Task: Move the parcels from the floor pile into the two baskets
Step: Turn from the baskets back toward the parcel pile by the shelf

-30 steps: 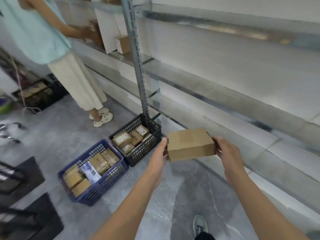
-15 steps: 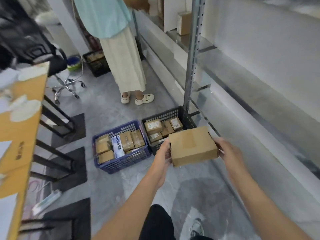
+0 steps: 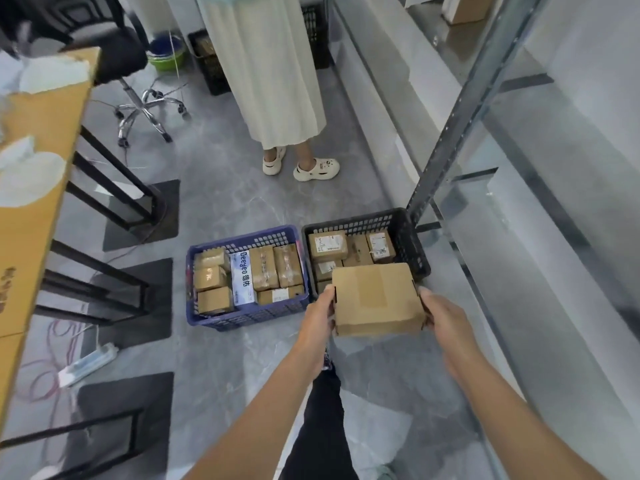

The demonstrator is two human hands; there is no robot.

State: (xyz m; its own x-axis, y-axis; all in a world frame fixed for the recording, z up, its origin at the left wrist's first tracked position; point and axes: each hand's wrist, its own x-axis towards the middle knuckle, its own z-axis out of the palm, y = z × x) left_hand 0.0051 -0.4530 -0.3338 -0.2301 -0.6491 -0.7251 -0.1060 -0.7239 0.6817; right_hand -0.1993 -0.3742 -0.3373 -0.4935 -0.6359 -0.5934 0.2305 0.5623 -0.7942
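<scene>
Cardboard box (image 3: 375,297) is gripped between your left hand (image 3: 320,315) and right hand (image 3: 445,318), above the black basket (image 3: 412,233) beside the blue basket (image 3: 242,237).

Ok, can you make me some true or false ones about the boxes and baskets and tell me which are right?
1. Both hands hold the cardboard box, left hand and right hand at its ends. True.
2. The blue basket is empty. False: it is packed with parcels.
3. The black basket sits right of the blue one. True.
4. The held box rests on the floor. False: it is in the air, in front of the black basket.
</scene>
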